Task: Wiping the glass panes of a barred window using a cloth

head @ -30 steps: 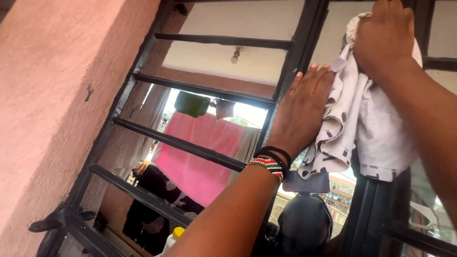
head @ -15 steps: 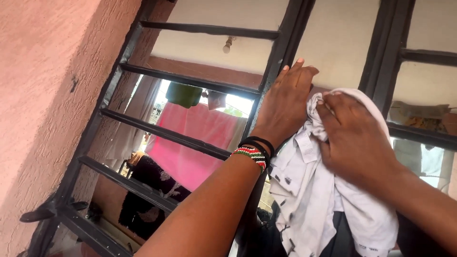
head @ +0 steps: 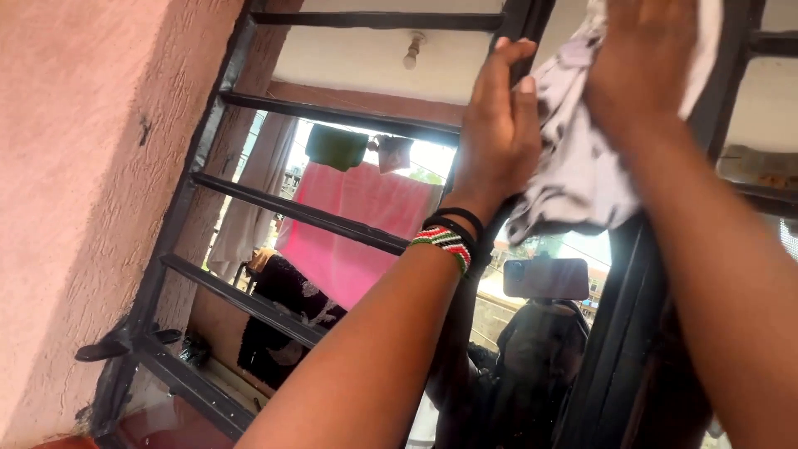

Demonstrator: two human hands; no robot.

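Right hand (head: 644, 58) has its grip pressed flat on a spotted white cloth (head: 573, 166) against the window glass (head: 573, 25). Just left of it, the left hand (head: 499, 133) lies open on the black window frame (head: 490, 233).

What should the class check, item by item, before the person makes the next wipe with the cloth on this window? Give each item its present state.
1. Right hand presses the cloth against the window pane: ok.
2. Left hand braced flat on the dark window frame: ok.
3. Cloth bunched under the palm, not slipping loose: cannot tell; its lower part hangs free.
4. Beaded bracelet clear of the cloth: ok, they are apart.
5. Pane free of smears: cannot tell; reflections cover the glass.
6. Window bars out of the cloth's way: ok, they lie left of the frame.
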